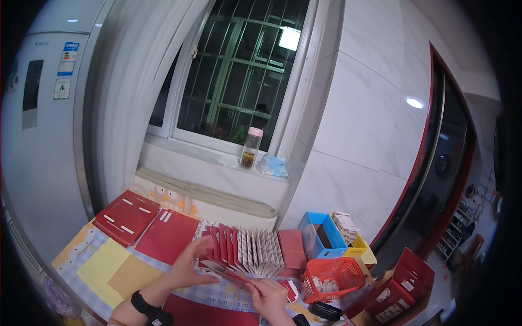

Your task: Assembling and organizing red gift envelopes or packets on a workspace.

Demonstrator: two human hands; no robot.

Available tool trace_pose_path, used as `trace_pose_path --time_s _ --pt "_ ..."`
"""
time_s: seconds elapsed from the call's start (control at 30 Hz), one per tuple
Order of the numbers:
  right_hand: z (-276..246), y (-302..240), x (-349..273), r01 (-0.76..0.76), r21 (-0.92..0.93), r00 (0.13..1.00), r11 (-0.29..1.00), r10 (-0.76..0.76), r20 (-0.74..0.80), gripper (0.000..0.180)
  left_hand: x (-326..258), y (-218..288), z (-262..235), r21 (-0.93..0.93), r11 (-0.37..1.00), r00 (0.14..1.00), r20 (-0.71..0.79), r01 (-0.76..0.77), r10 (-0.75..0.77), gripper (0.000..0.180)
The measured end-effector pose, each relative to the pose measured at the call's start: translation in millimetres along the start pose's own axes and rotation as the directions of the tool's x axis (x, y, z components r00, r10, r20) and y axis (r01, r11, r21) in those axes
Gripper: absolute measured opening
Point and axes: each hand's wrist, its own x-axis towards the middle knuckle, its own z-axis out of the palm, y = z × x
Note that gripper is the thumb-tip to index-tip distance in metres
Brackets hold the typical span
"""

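Note:
My right hand [270, 296] pinches the near end of a flat, dark red folder [232, 273], tilted over the table. My left hand [187, 266] is open beside the folder's left end, thumb and fingers spread and slightly blurred. Just beyond, a fanned row of upright folded packets [260, 252] with a grey-white pattern stands on the table. Several red covers [224, 247] stand at the row's left end. A pinkish-red flat piece [292, 249] lies at its right end. Below my hands is another dark red sheet [206, 312].
Dark red sheets [128, 218] and yellow paper [104, 266] lie to the left. On the right stand a blue bin [323, 239], a yellow basket [356, 249], a red basket [333, 278] with small pieces inside and a red box [405, 288]. A bottle [250, 148] stands on the windowsill.

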Motion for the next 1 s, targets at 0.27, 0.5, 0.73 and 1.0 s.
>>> trace_pose_path --time_s 0.27,0.5,0.73,1.0 --pt "8 -10 -6 0.259 -0.360 0.966 0.896 -0.237 0.106 0.023 -9 26 12 0.805 0.127 0.808 0.547 -0.579 0.219 0.025" --pt "3 -17 9 0.357 -0.323 0.928 0.877 -0.373 0.012 0.025 -10 20 3 0.788 0.079 0.753 0.546 -0.610 0.366 0.014" --pt "-10 -2 8 0.321 -0.251 0.946 0.913 -0.319 0.047 0.025 -9 41 -10 0.804 0.073 0.759 0.523 -0.590 0.388 0.019" --pt "-19 -7 1 0.193 0.021 0.975 0.981 -0.194 0.105 0.016 -9 55 -28 0.782 0.290 0.823 0.453 -0.551 0.342 0.016"
